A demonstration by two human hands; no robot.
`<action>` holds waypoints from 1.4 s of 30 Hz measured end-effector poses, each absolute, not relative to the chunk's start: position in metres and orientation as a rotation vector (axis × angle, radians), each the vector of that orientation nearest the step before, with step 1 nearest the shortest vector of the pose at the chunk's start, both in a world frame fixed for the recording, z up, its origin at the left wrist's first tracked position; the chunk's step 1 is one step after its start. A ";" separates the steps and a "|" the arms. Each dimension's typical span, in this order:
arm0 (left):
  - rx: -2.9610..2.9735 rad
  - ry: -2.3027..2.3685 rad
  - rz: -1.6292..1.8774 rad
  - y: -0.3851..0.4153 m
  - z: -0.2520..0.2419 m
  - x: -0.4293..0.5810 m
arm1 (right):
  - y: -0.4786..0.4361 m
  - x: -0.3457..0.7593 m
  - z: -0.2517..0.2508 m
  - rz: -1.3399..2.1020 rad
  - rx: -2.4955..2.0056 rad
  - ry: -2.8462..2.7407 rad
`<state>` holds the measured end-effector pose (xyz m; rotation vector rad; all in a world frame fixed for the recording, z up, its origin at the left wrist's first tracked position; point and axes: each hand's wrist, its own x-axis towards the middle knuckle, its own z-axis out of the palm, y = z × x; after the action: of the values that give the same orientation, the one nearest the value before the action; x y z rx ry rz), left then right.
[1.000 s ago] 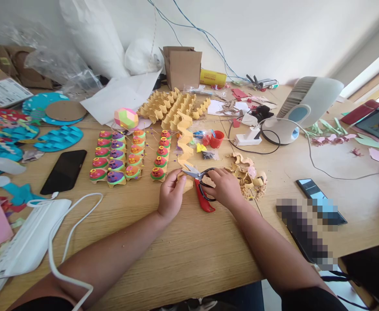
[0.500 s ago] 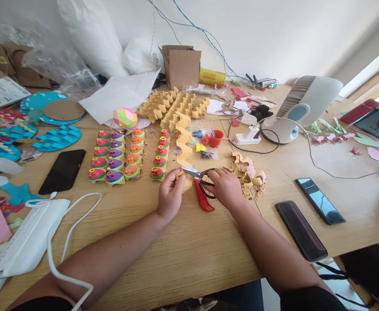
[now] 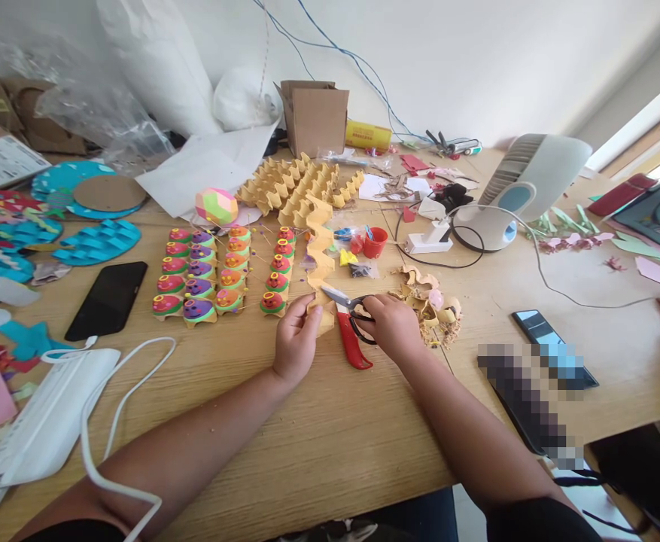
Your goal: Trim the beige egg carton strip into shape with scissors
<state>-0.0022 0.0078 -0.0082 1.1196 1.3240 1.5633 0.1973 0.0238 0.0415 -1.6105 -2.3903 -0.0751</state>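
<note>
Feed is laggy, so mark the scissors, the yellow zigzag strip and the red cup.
scissors (image 3: 351, 345): head view, red handle.
yellow zigzag strip (image 3: 321, 256): head view, middle fold.
red cup (image 3: 375, 245): head view, front wall.

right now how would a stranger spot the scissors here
On the wooden table, near its middle, the left hand pinches a yellow zigzag cardboard strip. The right hand beside it holds the scissors, blades at that strip. A red handle and steel blades set them apart from nearby card scraps.

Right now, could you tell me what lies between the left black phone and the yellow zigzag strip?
Head view: rows of small painted figures stand between the black phone and the yellow zigzag strip.
</note>
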 end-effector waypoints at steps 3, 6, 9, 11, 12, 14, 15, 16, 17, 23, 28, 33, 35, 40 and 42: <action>1.106 1.285 1.560 0.008 -0.007 -0.002 | 0.026 0.199 0.036 -0.056 -1.643 -2.252; 1.117 1.261 1.546 0.008 -0.007 -0.002 | 0.025 0.198 0.034 -0.034 -1.623 -2.189; 1.121 1.278 1.541 0.008 -0.008 -0.002 | 0.023 0.195 0.035 0.013 -1.574 -2.197; 1.117 1.286 1.537 0.008 -0.008 -0.003 | 0.022 0.193 0.037 0.040 -1.544 -2.217; 1.116 1.283 1.533 0.008 -0.007 -0.003 | 0.022 0.192 0.038 0.044 -1.533 -2.229; 1.116 1.263 1.524 0.007 -0.006 -0.002 | 0.022 0.192 0.039 0.030 -1.518 -2.252; 1.118 1.247 1.520 0.007 -0.004 -0.002 | 0.022 0.193 0.039 0.017 -1.509 -2.266; 1.121 1.230 1.518 0.006 -0.003 -0.002 | 0.022 0.194 0.039 0.001 -1.497 -2.282; 1.123 1.214 1.519 0.006 -0.001 -0.002 | 0.023 0.195 0.038 -0.016 -1.480 -2.302; 1.039 1.191 1.515 0.005 0.004 -0.001 | 0.027 0.202 0.033 -0.135 -1.438 -2.375; 1.034 1.191 1.497 0.006 0.002 -0.002 | 0.029 0.205 0.034 -0.169 -1.457 -2.385; 1.154 1.190 1.534 0.007 0.002 -0.002 | 0.029 0.206 0.037 -0.213 -1.456 -2.397; 1.209 1.181 1.535 0.006 0.002 -0.003 | 0.028 0.206 0.038 -0.234 -1.466 -2.396; 1.292 1.177 1.491 0.006 -0.001 -0.005 | 0.027 0.206 0.041 -0.262 -1.496 -2.396; 1.278 1.187 1.486 0.006 -0.001 -0.005 | 0.027 0.205 0.041 -0.243 -1.498 -2.399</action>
<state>-0.0053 0.0058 -0.0015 1.2784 1.1867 1.4864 0.2053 0.0266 0.0411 -1.4983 -2.3988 -0.2435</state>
